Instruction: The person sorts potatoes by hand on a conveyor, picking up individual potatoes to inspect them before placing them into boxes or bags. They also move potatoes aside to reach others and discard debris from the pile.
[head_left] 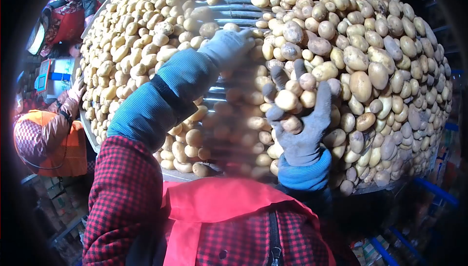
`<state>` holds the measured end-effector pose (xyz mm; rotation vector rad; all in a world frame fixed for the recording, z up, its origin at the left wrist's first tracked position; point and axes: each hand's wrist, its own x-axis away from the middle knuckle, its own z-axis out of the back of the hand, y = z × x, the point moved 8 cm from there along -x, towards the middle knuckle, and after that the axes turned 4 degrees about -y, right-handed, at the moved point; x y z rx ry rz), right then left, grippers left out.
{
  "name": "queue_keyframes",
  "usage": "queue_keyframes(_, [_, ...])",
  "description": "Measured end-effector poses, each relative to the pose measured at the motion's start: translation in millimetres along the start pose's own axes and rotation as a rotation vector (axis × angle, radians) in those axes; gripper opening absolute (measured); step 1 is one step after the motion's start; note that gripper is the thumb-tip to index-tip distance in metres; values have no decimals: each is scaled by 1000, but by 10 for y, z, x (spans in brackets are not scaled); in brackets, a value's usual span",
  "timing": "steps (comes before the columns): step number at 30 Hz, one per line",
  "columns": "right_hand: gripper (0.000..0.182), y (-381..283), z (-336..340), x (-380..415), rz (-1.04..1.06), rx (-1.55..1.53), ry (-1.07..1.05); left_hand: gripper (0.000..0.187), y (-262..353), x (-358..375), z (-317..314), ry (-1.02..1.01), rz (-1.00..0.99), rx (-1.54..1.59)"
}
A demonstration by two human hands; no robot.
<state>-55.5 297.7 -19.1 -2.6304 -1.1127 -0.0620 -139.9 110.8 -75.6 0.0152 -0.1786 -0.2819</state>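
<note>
Potatoes [360, 86] of many sizes are heaped across a wide table. My right hand [304, 134], in a grey glove, is cupped palm up at the right-hand heap. Several small potatoes [286, 100] rest in its palm and between its curled fingers. My left hand [226, 46], in a pale grey glove, reaches across the middle to the near side of a bare strip of metal bars [236, 12]. Its fingertips are beside potatoes at the edge of the right-hand heap; they are blurred, and their underside is hidden.
A person in an orange vest [48, 141] works at the table's left edge, one gloved hand by the potatoes. Another person in red [70, 15] is farther up on the left. A blue-framed device [43, 76] stands between them. Blue rails [436, 191] lie at lower right.
</note>
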Motion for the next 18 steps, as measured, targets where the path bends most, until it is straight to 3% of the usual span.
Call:
queue_keyframes(3, [60,270,59,-50,-129,-9,-20,32,33,28,17,44,-9,57])
queue_keyframes(6, [65,396,85,-22,-244,-56,72,30,31,61,18,-4,38,78])
queue_keyframes(8, [64,401,100,-33,-238,-151,-8,27,-75,126,-33,-25,80,104])
queue_keyframes(10, [64,395,90,-40,-222,-55,46,26,-218,213,-58,-47,135,168])
queue_keyframes(15, [55,395,71,-26,-194,-31,93,27,-407,783,258,239,305,403])
queue_keyframes(16, [53,448,109,-28,-191,-103,73,32,-173,1008,638,546,46,667])
queue_keyframes(18, [50,520,162,-68,-207,-167,45,41,221,1190,1010,590,-91,813])
